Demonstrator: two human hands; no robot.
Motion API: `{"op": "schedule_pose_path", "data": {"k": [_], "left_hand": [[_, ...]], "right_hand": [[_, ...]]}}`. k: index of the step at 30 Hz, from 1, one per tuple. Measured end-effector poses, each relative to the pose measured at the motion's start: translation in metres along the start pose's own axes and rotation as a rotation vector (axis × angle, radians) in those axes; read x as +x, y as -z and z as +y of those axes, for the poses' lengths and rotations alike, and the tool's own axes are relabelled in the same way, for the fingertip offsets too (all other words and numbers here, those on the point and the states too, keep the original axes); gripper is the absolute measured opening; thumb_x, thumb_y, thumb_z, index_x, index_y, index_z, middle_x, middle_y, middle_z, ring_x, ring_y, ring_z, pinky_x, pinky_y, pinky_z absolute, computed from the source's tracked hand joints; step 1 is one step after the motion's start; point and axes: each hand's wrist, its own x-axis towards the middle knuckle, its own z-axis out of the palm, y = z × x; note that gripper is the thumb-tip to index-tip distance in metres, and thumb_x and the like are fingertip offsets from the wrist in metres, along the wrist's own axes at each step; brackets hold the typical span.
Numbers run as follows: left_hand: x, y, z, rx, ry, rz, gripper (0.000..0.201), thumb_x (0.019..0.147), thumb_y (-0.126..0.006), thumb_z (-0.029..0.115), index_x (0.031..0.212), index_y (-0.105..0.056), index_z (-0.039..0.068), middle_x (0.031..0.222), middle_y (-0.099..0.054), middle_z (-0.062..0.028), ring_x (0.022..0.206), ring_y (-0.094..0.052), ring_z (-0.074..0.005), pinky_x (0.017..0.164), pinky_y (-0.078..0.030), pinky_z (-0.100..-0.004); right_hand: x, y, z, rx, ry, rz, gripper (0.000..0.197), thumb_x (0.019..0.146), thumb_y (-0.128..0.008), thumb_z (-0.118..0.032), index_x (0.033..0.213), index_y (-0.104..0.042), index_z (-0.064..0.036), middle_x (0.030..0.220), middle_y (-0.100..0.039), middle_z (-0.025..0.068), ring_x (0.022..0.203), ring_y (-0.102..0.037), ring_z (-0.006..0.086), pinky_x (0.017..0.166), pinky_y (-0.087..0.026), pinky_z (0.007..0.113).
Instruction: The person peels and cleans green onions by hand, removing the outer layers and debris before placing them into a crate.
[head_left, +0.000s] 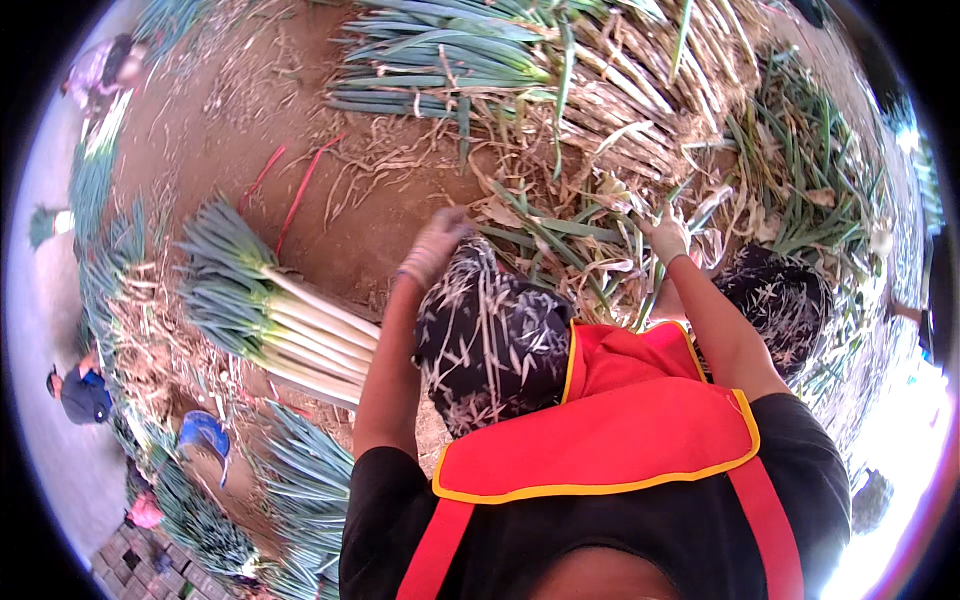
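My left hand, in a pale glove, is beside my left knee, over the bare soil. Its fingers are smeared, and I cannot make out anything in them. My right hand, also gloved, reaches over a heap of stripped green onion leaves between my knees. Its fingers look spread, with loose leaves and dry husks around the tips. Beyond my hands lies a large pile of untrimmed green onions, their stalks brown and dirty. To the left, peeled green onions with clean white stalks lie side by side.
Red ties lie on the brown soil. More leaf waste is heaped at the far right. At the left are a blue bucket, more green onions and a person in dark clothes. My red apron covers my lap.
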Motion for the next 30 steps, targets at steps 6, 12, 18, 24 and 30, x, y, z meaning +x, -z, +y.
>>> {"op": "schedule_pose_path", "data": {"k": [6,12,18,24,30], "left_hand": [[0.040,-0.091,-0.030,-0.119,0.812,-0.451,0.065,0.090,-0.058,0.044,0.138,-0.033,0.009,0.136,-0.044,-0.0153,0.119,-0.050,-0.0296,0.098,-0.040,-0.0452],[0.048,-0.127,-0.024,-0.410,0.807,-0.465,0.090,0.078,-0.063,0.061,0.142,-0.020,0.013,0.139,-0.036,-0.0167,0.122,-0.043,-0.0329,0.090,-0.046,-0.0533],[0.048,-0.134,0.014,-0.969,1.049,-0.666,0.099,0.071,-0.052,0.078,0.134,-0.042,0.002,0.127,-0.053,-0.0213,0.120,-0.045,-0.0406,0.102,-0.032,-0.0525],[0.055,-0.134,0.061,-0.730,0.757,-0.635,0.082,0.081,-0.058,0.062,0.138,-0.034,0.009,0.129,-0.050,-0.0129,0.113,-0.054,-0.0280,0.097,-0.044,-0.0473],[0.047,-0.104,0.128,-0.522,0.082,-0.574,0.060,0.093,-0.053,0.042,0.138,-0.034,0.009,0.123,-0.053,-0.0134,0.116,-0.050,-0.0298,0.098,-0.044,-0.0440]], "right_hand": [[0.027,-0.047,0.041,-0.145,-0.302,-0.019,0.107,0.069,-0.057,-0.074,0.145,-0.022,-0.0059,0.134,-0.042,0.0305,0.121,-0.046,0.0397,0.101,-0.038,0.040],[0.041,-0.131,0.020,-0.185,0.722,-0.295,0.095,0.074,-0.067,-0.059,0.144,-0.027,-0.0106,0.138,-0.036,0.0308,0.103,-0.057,0.0434,0.094,-0.047,0.037],[-0.012,-0.114,-0.092,0.404,0.261,-0.493,0.110,0.063,-0.081,-0.039,0.143,-0.017,0.0024,0.115,-0.058,0.0242,0.106,-0.058,0.0316,0.093,-0.044,0.035],[0.015,-0.076,-0.086,0.562,0.336,-0.497,0.067,0.063,-0.080,-0.024,0.120,-0.054,-0.0024,0.102,-0.065,0.0119,0.095,-0.061,0.0224,0.086,-0.047,0.031],[0.016,0.083,-0.093,0.279,0.556,0.004,0.037,0.068,-0.073,-0.016,0.098,-0.056,-0.0015,0.078,-0.064,0.0132,0.072,-0.062,0.0239,0.069,-0.051,0.036]]}}
